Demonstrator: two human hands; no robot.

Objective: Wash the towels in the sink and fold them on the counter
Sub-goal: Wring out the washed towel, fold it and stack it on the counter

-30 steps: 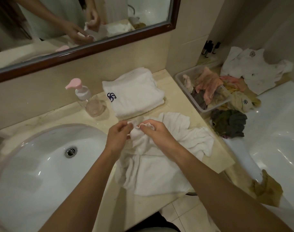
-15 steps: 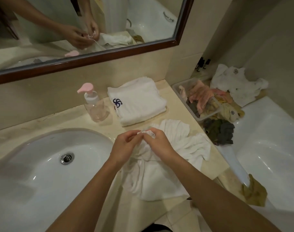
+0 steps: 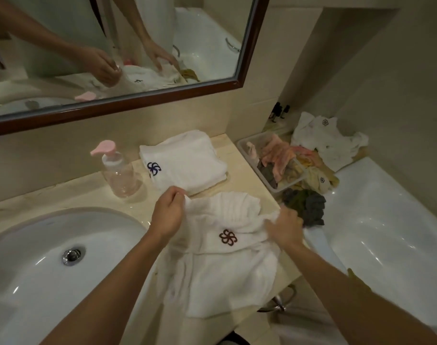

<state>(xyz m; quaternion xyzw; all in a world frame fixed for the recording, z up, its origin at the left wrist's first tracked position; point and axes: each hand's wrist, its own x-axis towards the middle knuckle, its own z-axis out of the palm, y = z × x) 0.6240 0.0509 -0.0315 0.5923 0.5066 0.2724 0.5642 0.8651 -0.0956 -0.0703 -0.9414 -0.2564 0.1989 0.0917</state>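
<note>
Both hands have drawn apart since the earlier frames, where they worked close together on a bunched corner; the white towel [image 3: 227, 247] is now spread wider between them, and a dark red emblem faces up at its middle. Left hand [image 3: 168, 215] pinches the towel's far left corner with curled fingers. Right hand [image 3: 284, 226] grips the far right edge, fingers closed round the cloth. The towel lies on the counter [image 3: 247, 175] just right of the sink [image 3: 51, 260], its near edge hanging past the counter front.

Count: two white towels on the counter, the one in hand and one folded towel [image 3: 185, 161] behind it, bearing a dark blue emblem. One soap bottle [image 3: 119, 174] with a pink pump stands between the sink and the folded towel. One mirror [image 3: 118, 53] hangs above.

Containers: one clear plastic bin [image 3: 244, 145] at the counter's right end holds a jumble of pink, grey and pale cloths; their number cannot be told. The sink holds nothing but its metal drain plug. The bathtub [image 3: 386, 232] lies at right.

More cloth lies outside the bin: a dark grey heap [image 3: 309, 205] on the tub's edge and a white heap [image 3: 329, 140] with an emblem against the wall. Small dark bottles in the far corner are too small to identify. The sink's left side is cut off by the frame.
</note>
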